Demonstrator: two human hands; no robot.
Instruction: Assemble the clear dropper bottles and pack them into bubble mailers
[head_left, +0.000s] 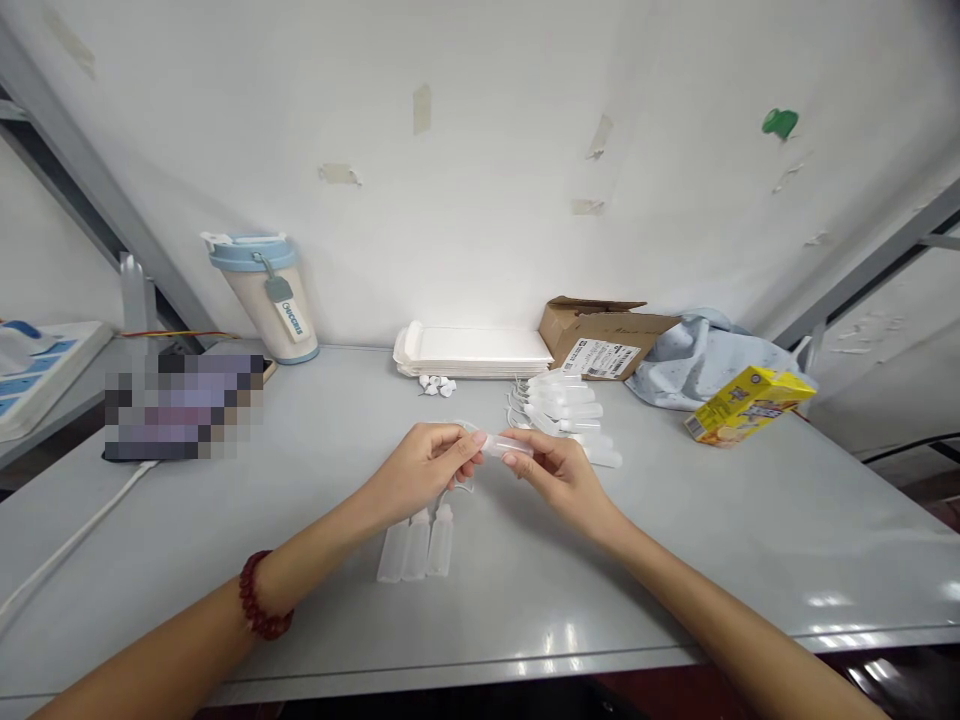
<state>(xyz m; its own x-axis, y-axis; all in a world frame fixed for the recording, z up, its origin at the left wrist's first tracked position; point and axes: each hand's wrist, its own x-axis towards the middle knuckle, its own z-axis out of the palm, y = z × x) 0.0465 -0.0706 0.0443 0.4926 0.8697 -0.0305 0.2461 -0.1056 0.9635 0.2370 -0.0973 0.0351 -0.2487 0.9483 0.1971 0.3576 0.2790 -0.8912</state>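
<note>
Between my two hands lies a small translucent plastic bottle [504,447], held sideways above the table. My left hand [435,458] pinches its cap end, and a thin white tube or cord hangs near those fingers. My right hand [559,475] grips the other end of the bottle, thumb and forefinger closed on it. Below my left hand, three similar bottles [416,545] lie side by side. Beyond my right hand is a pile of several more bottles [562,400] with thin curved tubes. Small white caps [437,385] sit in a cluster behind my left hand.
At the back stand a stack of white boxes [480,348], an open cardboard box [600,340] and a bluish cloth [705,350]. A yellow carton [746,405] is at right. The left side has a tumbler [259,300] and a phone [187,405] with a white cable [75,540].
</note>
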